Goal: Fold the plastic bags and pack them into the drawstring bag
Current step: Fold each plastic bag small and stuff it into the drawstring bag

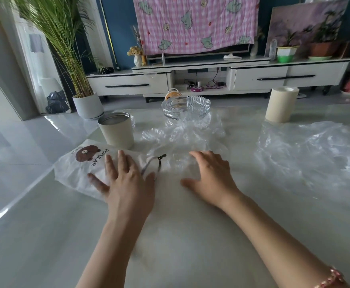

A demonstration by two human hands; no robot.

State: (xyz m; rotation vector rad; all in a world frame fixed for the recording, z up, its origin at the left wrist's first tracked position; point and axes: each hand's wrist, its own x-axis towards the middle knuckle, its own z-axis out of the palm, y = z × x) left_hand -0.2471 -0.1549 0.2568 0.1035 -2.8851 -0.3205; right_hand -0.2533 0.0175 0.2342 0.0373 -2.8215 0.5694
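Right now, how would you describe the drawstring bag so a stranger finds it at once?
On the left of the pale glossy table, in front of the open beige round canister, lies a flat white drawstring bag under the left hand. Unlike the clear crumpled plastic bags beside it, it is opaque and bears a brown bear print.

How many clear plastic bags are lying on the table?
2: a crumpled bag at the centre by the glass ashtray, a spread bag on the right. Overlapping layers may hide more.

Two hands [126, 179] [209, 175], one drawstring bag [76, 171], two plastic bags [182, 132] [307, 146], two canisters [118, 132] [281, 104], one ashtray [185, 107].
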